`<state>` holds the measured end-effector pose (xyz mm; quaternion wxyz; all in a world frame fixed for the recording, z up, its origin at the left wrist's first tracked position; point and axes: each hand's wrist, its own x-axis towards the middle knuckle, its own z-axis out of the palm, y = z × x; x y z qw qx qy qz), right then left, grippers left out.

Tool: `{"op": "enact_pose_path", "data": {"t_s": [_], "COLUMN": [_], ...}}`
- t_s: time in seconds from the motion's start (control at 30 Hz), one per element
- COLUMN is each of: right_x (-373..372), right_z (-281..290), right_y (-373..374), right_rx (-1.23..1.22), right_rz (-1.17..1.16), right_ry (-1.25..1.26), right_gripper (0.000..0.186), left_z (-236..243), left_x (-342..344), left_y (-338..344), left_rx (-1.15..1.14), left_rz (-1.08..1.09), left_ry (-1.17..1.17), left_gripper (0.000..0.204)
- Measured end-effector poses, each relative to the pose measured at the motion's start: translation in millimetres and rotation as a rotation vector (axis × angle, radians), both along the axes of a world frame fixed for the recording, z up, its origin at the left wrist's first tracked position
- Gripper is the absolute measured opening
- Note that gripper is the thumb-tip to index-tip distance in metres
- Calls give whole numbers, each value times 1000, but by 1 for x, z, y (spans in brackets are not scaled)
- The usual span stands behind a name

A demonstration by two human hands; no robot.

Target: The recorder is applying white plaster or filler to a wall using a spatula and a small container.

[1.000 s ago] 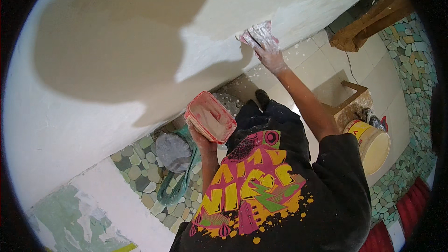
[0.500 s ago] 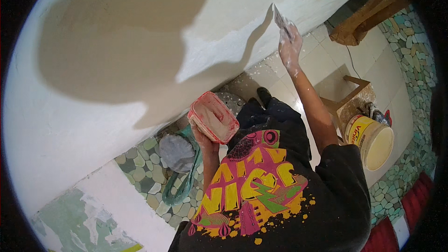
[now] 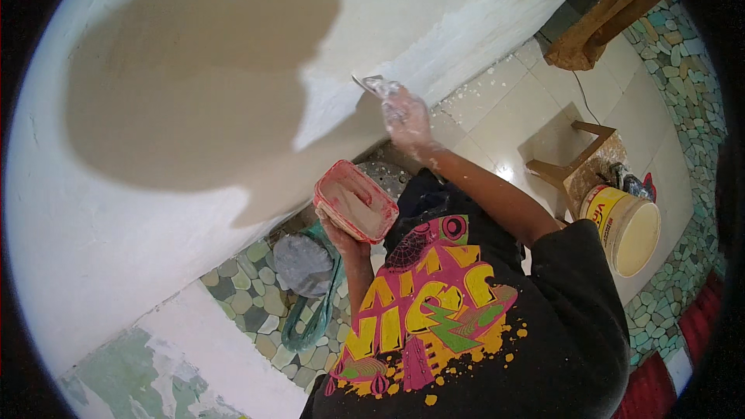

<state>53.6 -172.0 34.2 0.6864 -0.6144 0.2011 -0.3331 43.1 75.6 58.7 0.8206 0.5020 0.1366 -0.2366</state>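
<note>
My left hand [image 3: 339, 233] supports a red-rimmed rectangular plastic tub [image 3: 357, 200] in front of my body. Pale putty lies inside it, with a groove in its surface. My right hand [image 3: 407, 116], smeared white, grips a putty knife [image 3: 368, 82] with its blade by the wall [image 3: 303, 0]. I cannot tell whether the blade touches the wall. A wetter, whiter patch [image 3: 458, 35] of putty shows on the wall to the right of that hand. My head and arm cast a large shadow over the wall's left part.
At right are a splattered wooden stool [image 3: 594, 167] and a white bucket with a yellow label [image 3: 632, 237]. A brown covered object [image 3: 597, 19] stands at the far right. Below the tub, a green hose [image 3: 306, 330] and a grey round object [image 3: 303, 264] lie on pebble flooring [image 3: 252, 287].
My right hand has swung left and toward me with the putty knife, from the wall's right part to near the tub. My left hand still holds the tub in nearly the same place.
</note>
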Motion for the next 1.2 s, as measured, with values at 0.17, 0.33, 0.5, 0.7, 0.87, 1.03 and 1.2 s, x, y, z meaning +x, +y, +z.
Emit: {"op": "enact_pose_path", "data": {"t_s": [0.17,0.33,0.5,0.7,0.87,1.03,1.2], "right_x": [-37,-39,-7,-25,-66,-72,-45], "right_z": [3,41,7,-51,-77,-71,-8], "right_y": [-50,-74,-69,-68,-62,-62,-98], "right_rx": [-414,-1118,-1250,-1190,-876,-126,-315], "right_rz": [-228,-115,-54,96,149,-15,-452], "right_ry": [57,58,109,282,398,326,200], "right_gripper": [48,60,73,75,61,40,34], "left_z": [2,7,2,2,3,0,5], "left_x": [-2,-7,-3,-2,-2,-3,-3], "left_y": [0,-2,-2,2,2,2,0], "left_rx": [-55,1,-40,-48,-1,-51,-16], "left_rz": [-6,-2,-57,-58,-67,-73,-81], "left_ry": [1,39,1,10,21,60,14], "left_gripper": [65,65,65,64,64,63,63]}}
